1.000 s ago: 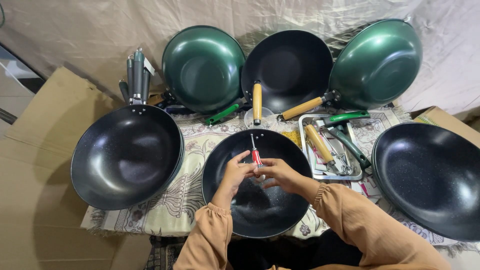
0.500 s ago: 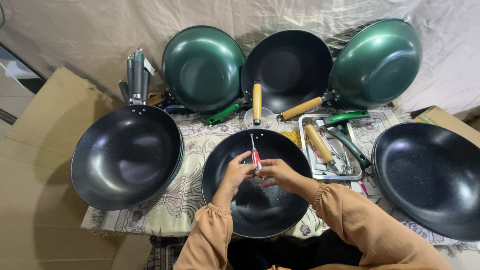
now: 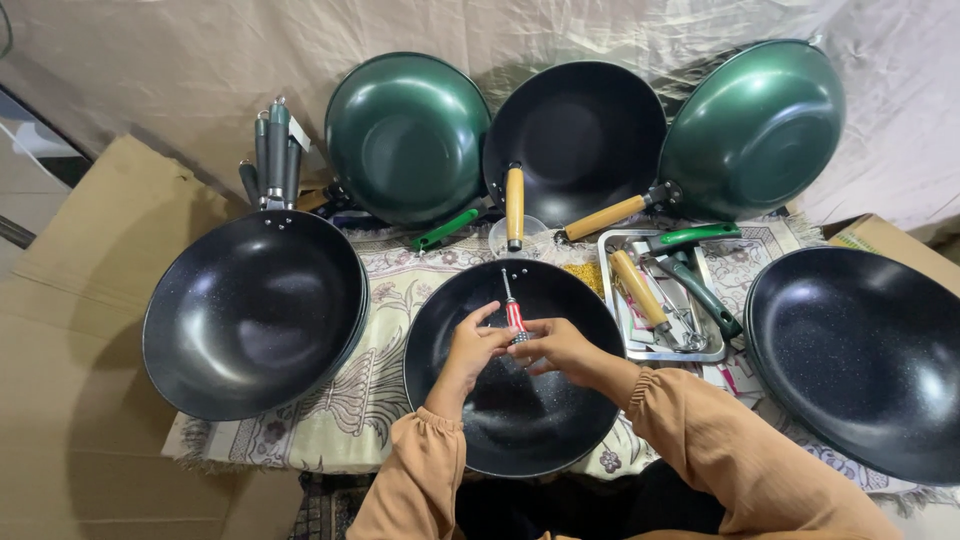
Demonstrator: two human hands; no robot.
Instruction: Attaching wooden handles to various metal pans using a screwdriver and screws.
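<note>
Screwdriver [image 3: 513, 312], red-handled, pinched between fingers of left hand [image 3: 470, 345] and right hand [image 3: 560, 345], tip pointing at far rim of black pan [image 3: 520, 440] on worktop [image 3: 385, 290].

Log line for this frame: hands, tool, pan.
left hand: on screwdriver | right hand: on screwdriver | tip: toward black pan rim | tray: handles

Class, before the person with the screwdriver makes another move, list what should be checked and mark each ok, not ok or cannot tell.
1. Screwdriver held by both the left hand and right hand: ok.
2. Tip seated on a screw: cannot tell.
3. Black pan lies flat on the patterned cloth: ok.
4. Handle fitted to this pan: not ok.
5. Spare handles in the metal tray beside the pan: ok.
</note>
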